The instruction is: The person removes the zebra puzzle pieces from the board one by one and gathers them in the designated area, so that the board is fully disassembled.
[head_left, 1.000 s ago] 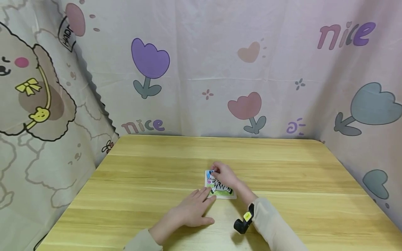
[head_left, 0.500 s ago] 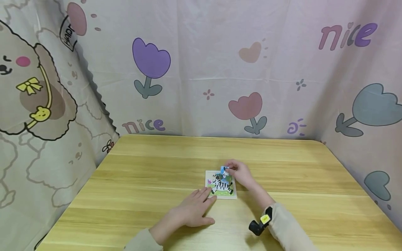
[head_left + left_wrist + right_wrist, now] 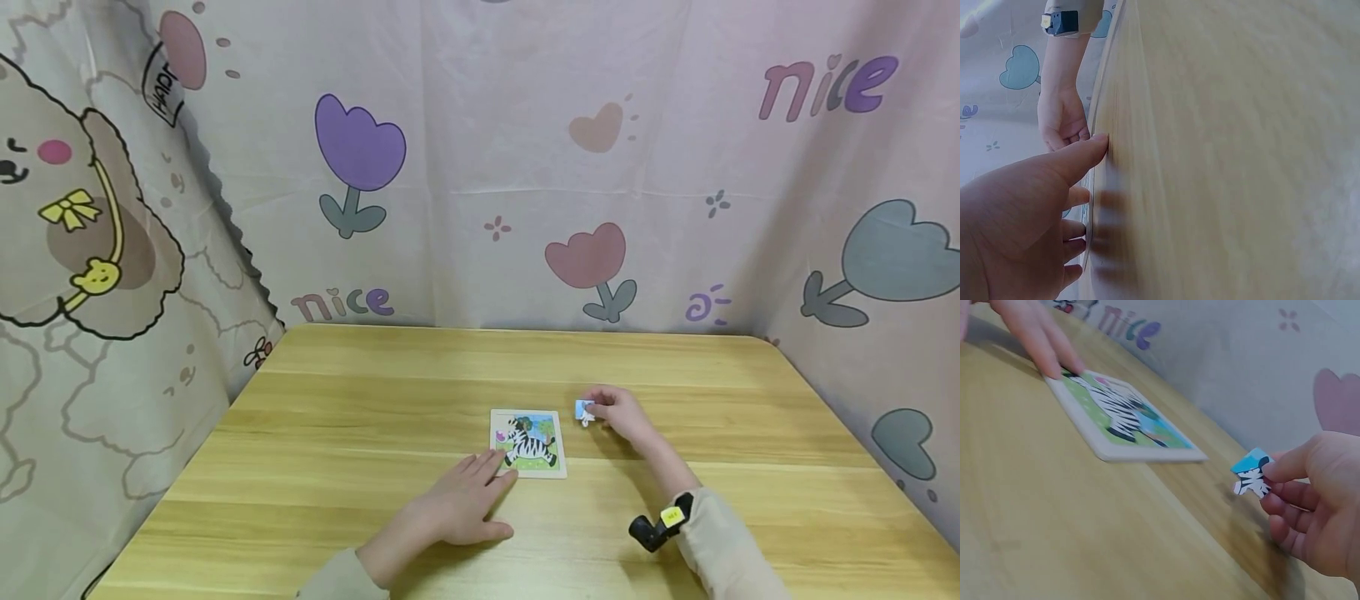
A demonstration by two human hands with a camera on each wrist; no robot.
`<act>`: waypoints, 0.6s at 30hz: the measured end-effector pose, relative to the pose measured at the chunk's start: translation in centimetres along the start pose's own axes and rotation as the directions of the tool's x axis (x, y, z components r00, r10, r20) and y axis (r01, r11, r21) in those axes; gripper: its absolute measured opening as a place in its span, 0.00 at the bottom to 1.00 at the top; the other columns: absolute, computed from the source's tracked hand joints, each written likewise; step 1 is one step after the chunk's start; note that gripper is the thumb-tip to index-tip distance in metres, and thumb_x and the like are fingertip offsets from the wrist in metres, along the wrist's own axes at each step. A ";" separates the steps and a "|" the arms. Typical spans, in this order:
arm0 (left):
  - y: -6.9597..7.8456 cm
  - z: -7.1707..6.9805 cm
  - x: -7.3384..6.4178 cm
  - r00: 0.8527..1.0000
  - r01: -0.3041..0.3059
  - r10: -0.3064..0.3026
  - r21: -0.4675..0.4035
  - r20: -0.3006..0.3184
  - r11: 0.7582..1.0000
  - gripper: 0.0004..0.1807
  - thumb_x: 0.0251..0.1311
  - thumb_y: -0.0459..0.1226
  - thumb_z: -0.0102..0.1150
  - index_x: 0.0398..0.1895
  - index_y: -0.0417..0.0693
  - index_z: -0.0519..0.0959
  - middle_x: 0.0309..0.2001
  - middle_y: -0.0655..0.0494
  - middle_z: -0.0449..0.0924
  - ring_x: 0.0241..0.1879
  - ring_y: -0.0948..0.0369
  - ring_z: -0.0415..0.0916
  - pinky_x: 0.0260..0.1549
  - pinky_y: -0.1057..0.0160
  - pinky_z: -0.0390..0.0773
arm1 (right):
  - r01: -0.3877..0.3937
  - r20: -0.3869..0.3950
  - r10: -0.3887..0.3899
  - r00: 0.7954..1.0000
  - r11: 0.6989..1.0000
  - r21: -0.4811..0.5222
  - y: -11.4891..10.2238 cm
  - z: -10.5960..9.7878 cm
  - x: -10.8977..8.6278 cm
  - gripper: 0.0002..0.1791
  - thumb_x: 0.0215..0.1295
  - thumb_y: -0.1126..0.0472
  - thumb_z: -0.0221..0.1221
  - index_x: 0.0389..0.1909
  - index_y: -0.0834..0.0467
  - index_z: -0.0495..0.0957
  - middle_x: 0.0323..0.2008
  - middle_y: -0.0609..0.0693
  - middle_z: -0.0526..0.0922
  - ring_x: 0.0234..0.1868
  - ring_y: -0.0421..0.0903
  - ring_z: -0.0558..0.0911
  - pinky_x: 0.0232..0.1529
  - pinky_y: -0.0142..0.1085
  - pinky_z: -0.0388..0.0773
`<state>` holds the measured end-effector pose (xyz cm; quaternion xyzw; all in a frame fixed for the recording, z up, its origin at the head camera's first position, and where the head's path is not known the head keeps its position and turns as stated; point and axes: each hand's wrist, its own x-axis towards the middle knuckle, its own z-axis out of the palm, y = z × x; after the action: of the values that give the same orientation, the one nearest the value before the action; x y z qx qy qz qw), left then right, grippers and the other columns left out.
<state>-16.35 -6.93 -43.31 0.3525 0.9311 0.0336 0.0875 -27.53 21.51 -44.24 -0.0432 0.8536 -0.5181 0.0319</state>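
Observation:
A zebra jigsaw puzzle (image 3: 531, 450) in a pale square frame lies flat on the table. Its upper left corner shows a bare recess, while the zebra's striped body, the grass and some blue sky are filled in. My left hand (image 3: 467, 500) rests with fingers spread over the frame's lower left corner. To the right of the puzzle, my right hand (image 3: 618, 412) pinches a puzzle piece (image 3: 1252, 472) between thumb and fingers. Blue sky and part of the zebra's striped head are printed on that piece. In the right wrist view it is held just above the wood.
The wooden table (image 3: 360, 400) stretches out on all sides of the puzzle. Behind it hangs a printed curtain (image 3: 480, 167) with tulips and lettering, and more curtain covers both sides. A black wrist camera (image 3: 660, 525) sits on the right wrist.
The right hand has lifted the puzzle piece out of the puzzle's upper left and carried it rightward, past the frame. My left hand has stayed in place on the corner.

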 end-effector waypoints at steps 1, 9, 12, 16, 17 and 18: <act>0.0 0.0 0.0 1.000 0.000 0.000 -0.001 0.000 1.000 0.42 0.58 0.63 0.46 0.71 0.51 0.56 0.72 0.45 0.45 0.70 0.51 0.44 0.66 0.53 0.49 | -0.004 -0.004 0.004 1.000 1.000 -0.014 0.1 -0.2 0.0 0.09 0.61 0.69 0.57 0.41 0.68 0.77 0.32 0.51 0.78 0.31 0.42 0.72 0.28 0.32 0.72; 0.0 0.0 -0.1 1.000 -0.008 0.008 0.000 -0.007 1.000 0.42 0.58 0.63 0.46 0.71 0.50 0.56 0.72 0.45 0.45 0.70 0.50 0.45 0.66 0.53 0.50 | 0.037 -0.062 -0.051 0.997 0.976 -0.213 0.6 -0.4 0.5 0.08 0.59 0.69 0.58 0.38 0.67 0.79 0.34 0.56 0.80 0.37 0.49 0.75 0.39 0.39 0.71; 0.0 0.0 -0.2 1.000 -0.010 0.010 0.001 -0.009 1.000 0.42 0.58 0.63 0.45 0.71 0.50 0.56 0.72 0.45 0.45 0.70 0.50 0.45 0.66 0.53 0.50 | 0.031 -0.072 -0.051 0.996 0.966 -0.258 0.6 0.0 0.9 0.09 0.59 0.68 0.58 0.39 0.67 0.80 0.35 0.57 0.80 0.38 0.51 0.76 0.42 0.43 0.73; -0.1 0.1 -0.1 1.000 -0.010 0.010 0.000 -0.008 1.000 0.42 0.58 0.63 0.45 0.71 0.51 0.55 0.72 0.45 0.45 0.70 0.51 0.44 0.66 0.53 0.49 | 0.028 -0.080 -0.054 0.995 0.955 -0.294 0.6 0.4 1.3 0.10 0.60 0.66 0.58 0.40 0.66 0.80 0.37 0.57 0.80 0.40 0.52 0.76 0.45 0.47 0.73; -0.1 0.1 -0.1 1.000 -0.008 0.008 -0.003 -0.006 1.000 0.42 0.58 0.63 0.45 0.71 0.51 0.55 0.72 0.45 0.45 0.70 0.51 0.44 0.66 0.53 0.49 | 0.030 -0.082 -0.057 0.995 0.953 -0.300 0.6 0.4 1.4 0.10 0.60 0.66 0.58 0.40 0.66 0.79 0.37 0.58 0.81 0.40 0.52 0.76 0.45 0.47 0.73; -0.1 0.1 -0.1 1.000 -0.007 0.007 -0.006 -0.005 1.000 0.42 0.58 0.63 0.45 0.71 0.51 0.55 0.72 0.45 0.44 0.70 0.51 0.44 0.66 0.53 0.49 | 0.030 -0.085 -0.059 0.995 0.952 -0.304 0.6 0.5 1.4 0.10 0.60 0.66 0.58 0.40 0.66 0.79 0.37 0.57 0.80 0.40 0.52 0.76 0.45 0.47 0.73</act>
<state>-16.27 -7.07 -43.41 0.3554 0.9300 0.0376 0.0864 -28.92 21.17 -45.03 -0.0426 0.9222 -0.3834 -0.0267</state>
